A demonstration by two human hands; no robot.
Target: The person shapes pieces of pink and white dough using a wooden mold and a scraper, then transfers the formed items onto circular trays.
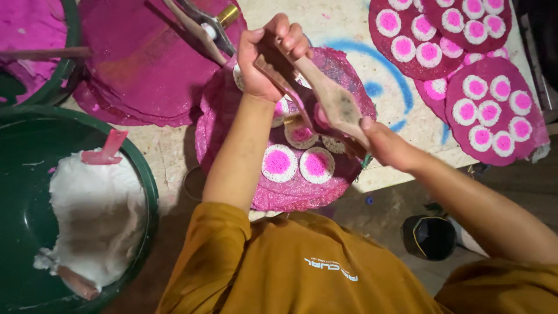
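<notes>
My left hand [264,58] is closed around the upper end of a two-piece wooden mould [334,99]. My right hand [386,145] grips its lower end. The mould is held slanted above a round pink glittery mat [290,195] that lies on the table. On the mat sit round white cakes with pink centres, two of them in front [278,163] [317,164] and others partly hidden under the mould and my hands. I cannot see what is inside the mould.
A green basin [145,174] at the left holds white dough [99,215] and a pink scoop [107,148]. A stack of pink mats [145,64] lies behind it. At the right, more mats [488,110] carry several finished cakes. A black cup [430,235] stands on the floor.
</notes>
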